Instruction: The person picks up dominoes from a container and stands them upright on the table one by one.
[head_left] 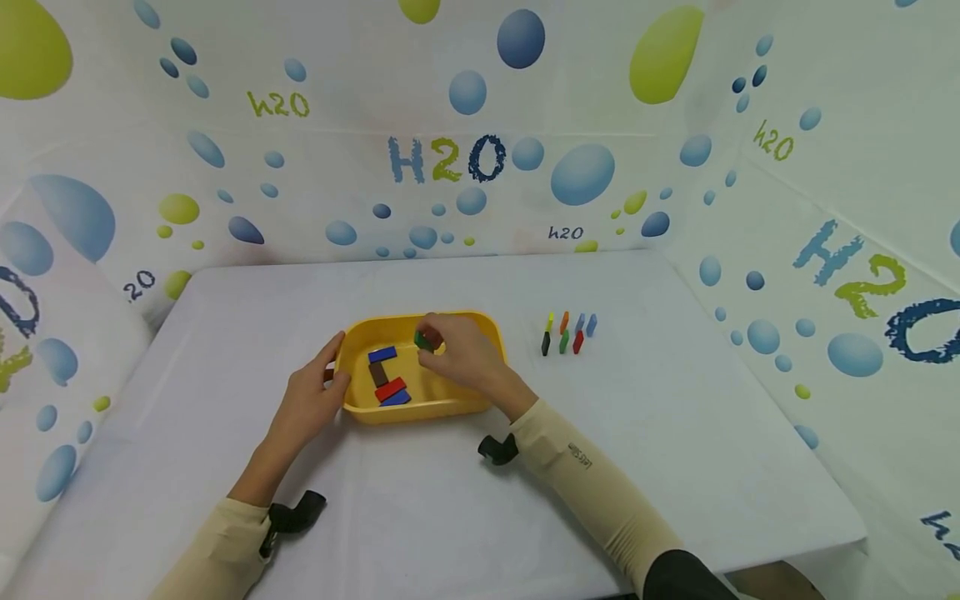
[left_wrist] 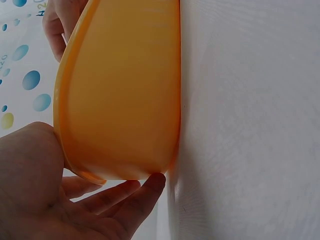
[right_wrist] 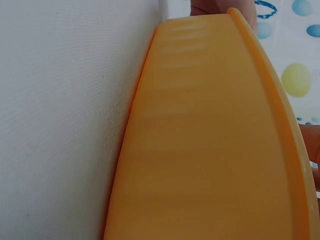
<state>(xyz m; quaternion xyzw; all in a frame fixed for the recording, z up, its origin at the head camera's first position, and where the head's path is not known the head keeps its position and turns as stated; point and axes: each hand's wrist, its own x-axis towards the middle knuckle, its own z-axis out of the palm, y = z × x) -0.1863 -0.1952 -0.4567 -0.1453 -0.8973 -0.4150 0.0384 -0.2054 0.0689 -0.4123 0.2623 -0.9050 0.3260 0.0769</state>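
A yellow plastic tray (head_left: 420, 408) stands on the white-covered table. My left hand (head_left: 309, 398) rests against its left end; in the left wrist view the fingers (left_wrist: 137, 202) lie fairly straight, tips touching the outer wall. Over the tray my right hand (head_left: 467, 354) pinches a small green block (head_left: 422, 340) between thumb and fingers. Inside the tray lie a blue block (head_left: 382, 354), a brown block (head_left: 378, 375), a red block (head_left: 390, 389) and another blue block (head_left: 396, 399). The right wrist view is mostly filled by the tray's outer wall (right_wrist: 200, 130).
Right of the tray, several small blocks stand upright in two rows, among them a yellow one (head_left: 550, 322), an orange one (head_left: 565, 322), a black one (head_left: 545, 343) and a red one (head_left: 578, 342). Patterned white sheets (head_left: 337, 183) hang behind and beside the table (head_left: 637, 458).
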